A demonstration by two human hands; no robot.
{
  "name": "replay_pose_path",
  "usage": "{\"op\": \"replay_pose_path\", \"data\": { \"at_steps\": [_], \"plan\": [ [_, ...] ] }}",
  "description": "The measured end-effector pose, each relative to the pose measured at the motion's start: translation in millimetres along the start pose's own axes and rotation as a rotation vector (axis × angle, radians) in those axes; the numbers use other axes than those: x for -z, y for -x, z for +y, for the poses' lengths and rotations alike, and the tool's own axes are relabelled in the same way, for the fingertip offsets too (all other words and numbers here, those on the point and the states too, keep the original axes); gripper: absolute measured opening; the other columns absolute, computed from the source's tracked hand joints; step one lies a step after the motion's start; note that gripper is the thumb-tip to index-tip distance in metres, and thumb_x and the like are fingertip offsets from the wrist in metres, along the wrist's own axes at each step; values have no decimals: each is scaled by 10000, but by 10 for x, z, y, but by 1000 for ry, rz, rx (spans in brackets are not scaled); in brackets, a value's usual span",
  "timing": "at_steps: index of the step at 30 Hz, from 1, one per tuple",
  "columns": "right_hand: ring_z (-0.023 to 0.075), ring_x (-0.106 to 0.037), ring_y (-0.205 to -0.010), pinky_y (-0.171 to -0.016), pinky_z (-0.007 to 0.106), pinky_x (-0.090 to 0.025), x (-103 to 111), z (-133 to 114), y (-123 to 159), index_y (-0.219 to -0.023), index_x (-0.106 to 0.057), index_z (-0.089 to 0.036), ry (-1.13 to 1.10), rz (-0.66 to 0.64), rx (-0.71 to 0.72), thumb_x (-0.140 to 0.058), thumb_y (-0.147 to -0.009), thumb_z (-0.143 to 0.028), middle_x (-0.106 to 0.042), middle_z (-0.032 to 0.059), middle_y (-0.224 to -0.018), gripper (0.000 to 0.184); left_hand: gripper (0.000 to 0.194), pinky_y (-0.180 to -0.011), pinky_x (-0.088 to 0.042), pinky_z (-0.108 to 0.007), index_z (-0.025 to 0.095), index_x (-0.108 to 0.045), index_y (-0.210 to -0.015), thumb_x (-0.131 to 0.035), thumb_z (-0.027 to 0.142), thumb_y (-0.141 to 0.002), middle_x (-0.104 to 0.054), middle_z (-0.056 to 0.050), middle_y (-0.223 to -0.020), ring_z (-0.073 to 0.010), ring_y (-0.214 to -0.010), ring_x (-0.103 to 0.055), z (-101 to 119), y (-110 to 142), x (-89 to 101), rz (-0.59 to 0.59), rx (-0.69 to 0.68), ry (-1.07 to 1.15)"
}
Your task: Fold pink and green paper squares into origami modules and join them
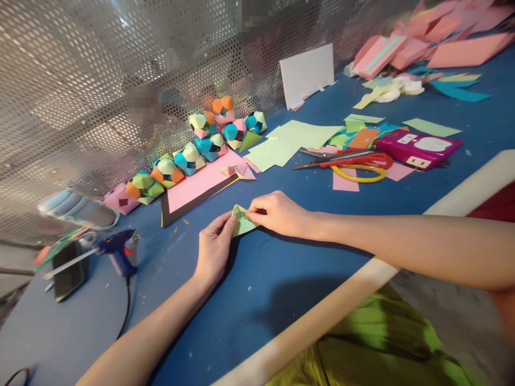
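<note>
A small folded piece of light green paper (242,221) is pinched between both hands just above the blue table (257,279). My left hand (214,247) grips its left side with thumb and fingers closed. My right hand (277,213) pinches its upper right corner with closed fingertips. Behind the hands lies a pink sheet on a dark sheet (201,185), with a small pink folded piece (240,171) on it. A chain of multicoloured folded paper units (193,153) runs along the mesh wall.
Red and yellow scissors (350,161), light green sheets (289,140) and a magenta box (418,146) lie at the right. A blue glue gun (116,251) and a phone (68,271) sit at the left. Pink paper stacks (426,40) fill the far right corner. A white card (308,74) leans against the perforated wall.
</note>
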State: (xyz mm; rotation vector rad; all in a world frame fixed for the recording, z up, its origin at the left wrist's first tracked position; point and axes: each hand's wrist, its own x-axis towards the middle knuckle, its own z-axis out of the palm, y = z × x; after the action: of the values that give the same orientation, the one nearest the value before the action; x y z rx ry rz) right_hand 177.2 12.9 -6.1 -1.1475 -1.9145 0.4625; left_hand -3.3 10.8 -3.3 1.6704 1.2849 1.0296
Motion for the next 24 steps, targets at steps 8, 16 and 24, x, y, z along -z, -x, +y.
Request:
{"op": "replay_pose_path", "data": {
  "at_steps": [8, 16, 24],
  "plan": [
    [113, -527, -669, -638, 228, -375, -11, -8, 2, -768, -645, -137, -72, -1, 96, -432, -946, -272, -633, 41, -747, 309, 346, -775, -479, -285, 176, -746, -988, -635, 444, -799, -734, -46, -884, -196, -845, -630, 21, 3, -8, 30, 2, 15],
    [129, -584, -735, -691, 236, -430, -40, 36, 6, -843, -687, -135, -125, 23, 152, -447, -944, -256, -666, 57, -819, 288, 340, -766, -459, -264, 204, -734, -1030, -644, 440, -802, -724, -29, -885, -171, -834, -611, -17, -14, -20, -31, 41, 111],
    [127, -609, -737, -684, 232, -448, -19, 28, 0, -845, -714, -137, -152, 52, 111, -560, -873, -191, -677, 48, -818, 165, 358, -711, -447, -254, 194, -738, -1012, -656, 456, -782, -725, -31, -887, -162, -768, -594, -47, -23, -15, -52, 52, 130]
  ]
}}
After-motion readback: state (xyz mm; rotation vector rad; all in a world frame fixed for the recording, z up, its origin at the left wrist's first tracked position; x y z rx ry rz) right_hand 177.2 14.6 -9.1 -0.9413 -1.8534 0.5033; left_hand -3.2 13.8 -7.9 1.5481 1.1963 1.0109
